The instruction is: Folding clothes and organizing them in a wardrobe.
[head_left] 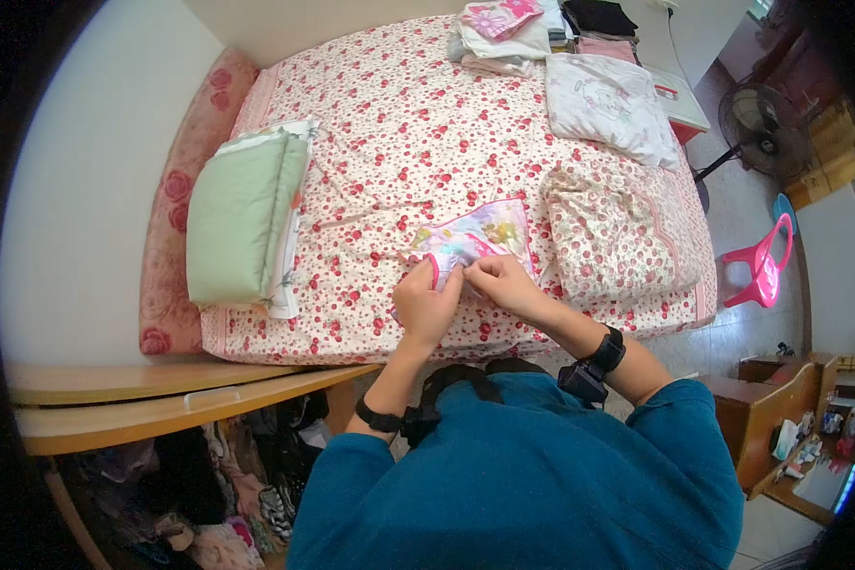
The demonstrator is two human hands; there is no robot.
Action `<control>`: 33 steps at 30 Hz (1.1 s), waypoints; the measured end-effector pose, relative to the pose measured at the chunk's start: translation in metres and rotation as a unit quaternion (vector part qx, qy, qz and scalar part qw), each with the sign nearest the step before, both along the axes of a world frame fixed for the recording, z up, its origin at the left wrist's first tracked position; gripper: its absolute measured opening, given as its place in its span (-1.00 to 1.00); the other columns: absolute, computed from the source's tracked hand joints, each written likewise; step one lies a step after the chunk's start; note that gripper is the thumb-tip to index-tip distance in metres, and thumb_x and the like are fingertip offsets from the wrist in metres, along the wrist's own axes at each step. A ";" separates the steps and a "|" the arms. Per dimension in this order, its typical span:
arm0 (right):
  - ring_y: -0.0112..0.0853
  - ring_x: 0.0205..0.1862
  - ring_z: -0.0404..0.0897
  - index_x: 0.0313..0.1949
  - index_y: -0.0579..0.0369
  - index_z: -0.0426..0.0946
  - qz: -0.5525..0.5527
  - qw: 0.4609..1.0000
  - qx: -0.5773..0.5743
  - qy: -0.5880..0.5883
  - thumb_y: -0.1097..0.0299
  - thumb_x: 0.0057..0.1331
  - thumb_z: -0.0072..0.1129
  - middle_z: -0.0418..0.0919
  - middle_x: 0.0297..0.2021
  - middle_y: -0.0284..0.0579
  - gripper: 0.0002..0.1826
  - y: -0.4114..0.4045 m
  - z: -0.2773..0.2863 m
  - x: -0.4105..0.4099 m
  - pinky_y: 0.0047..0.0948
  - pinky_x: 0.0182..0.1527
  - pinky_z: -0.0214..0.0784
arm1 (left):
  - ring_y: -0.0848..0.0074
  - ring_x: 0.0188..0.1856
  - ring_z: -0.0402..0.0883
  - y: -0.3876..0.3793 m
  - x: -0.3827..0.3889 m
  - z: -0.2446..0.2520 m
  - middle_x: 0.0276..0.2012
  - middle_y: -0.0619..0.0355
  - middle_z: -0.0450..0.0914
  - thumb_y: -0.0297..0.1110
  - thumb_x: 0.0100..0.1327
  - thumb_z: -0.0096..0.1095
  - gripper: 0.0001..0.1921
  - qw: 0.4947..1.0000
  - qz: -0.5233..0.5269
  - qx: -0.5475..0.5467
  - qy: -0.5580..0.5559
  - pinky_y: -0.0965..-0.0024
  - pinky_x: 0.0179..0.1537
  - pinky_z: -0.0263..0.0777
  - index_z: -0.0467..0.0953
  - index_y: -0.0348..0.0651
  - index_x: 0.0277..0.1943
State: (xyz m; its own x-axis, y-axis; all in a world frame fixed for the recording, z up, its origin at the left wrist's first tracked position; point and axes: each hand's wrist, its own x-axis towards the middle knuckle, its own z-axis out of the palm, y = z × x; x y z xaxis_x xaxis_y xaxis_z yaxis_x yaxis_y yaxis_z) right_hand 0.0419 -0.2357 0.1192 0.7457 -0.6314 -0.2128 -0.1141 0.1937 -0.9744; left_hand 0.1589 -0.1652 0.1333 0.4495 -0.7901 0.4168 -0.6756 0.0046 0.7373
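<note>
A small multicoloured printed cloth with a pink edge (509, 224) lies partly spread near the front edge of the bed. My left hand (427, 296) grips its near left part, with the pink trim bent up beside the thumb. My right hand (502, 281) pinches the cloth just to the right, fingertips close to the left thumb. The fingers hide the part of the cloth between them. Beneath it is a bed sheet with red flowers (399, 142). To the right of the cloth lies a folded floral quilt (613, 235).
A folded green quilt (235, 221) rests at the bed's left, by a pink bolster (178, 192). Folded clothes (502, 43) and a white printed pillow (605, 107) lie at the far right. Beyond are a standing fan (762, 132) and a pink plastic chair (762, 271). An open wardrobe (206, 410) stands at lower left.
</note>
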 end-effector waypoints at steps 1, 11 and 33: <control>-0.71 -0.69 0.17 -0.72 0.14 0.31 -0.007 1.000 -0.001 -0.002 0.29 0.17 -0.12 0.24 -0.77 -0.45 -0.67 0.001 0.002 0.001 -0.65 -0.67 -0.01 | 0.24 -0.61 0.43 0.000 0.000 0.001 -0.64 0.02 0.44 -0.40 -0.08 0.19 -0.89 1.000 0.004 -0.001 0.011 0.36 -0.60 0.26 0.46 -0.25 -0.52; -0.66 -0.59 0.27 -0.48 0.17 0.35 0.014 0.995 -0.038 -0.090 0.31 0.18 -0.06 0.33 -0.63 -0.39 -0.81 0.008 0.027 -0.008 -0.64 -0.57 0.11 | 0.67 -0.52 0.42 0.010 0.020 0.035 -0.53 0.17 0.51 -0.38 0.07 0.11 -0.82 0.918 -0.098 0.104 0.370 0.57 -0.49 0.30 0.48 -0.36 -0.38; -0.48 -0.52 0.37 -0.48 0.06 0.28 0.183 0.623 -0.760 -0.008 0.33 -0.06 -0.07 0.28 -0.62 -0.32 -0.87 -0.006 0.103 -0.006 -0.54 -0.55 0.26 | 0.66 -0.45 0.45 0.017 0.023 0.074 -0.47 0.18 0.51 -0.46 0.05 0.01 -0.84 0.850 -0.177 0.137 0.476 0.60 -0.42 0.33 0.45 -0.36 -0.33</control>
State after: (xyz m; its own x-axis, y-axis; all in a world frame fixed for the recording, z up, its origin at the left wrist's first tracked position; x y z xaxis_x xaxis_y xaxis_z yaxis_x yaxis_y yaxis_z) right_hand 0.0358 -0.2420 0.2218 0.8935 0.1188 0.4331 0.1327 -0.9912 -0.0018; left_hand 0.1823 -0.1481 0.2073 0.1932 -0.9550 -0.2249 0.2357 -0.1774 0.9555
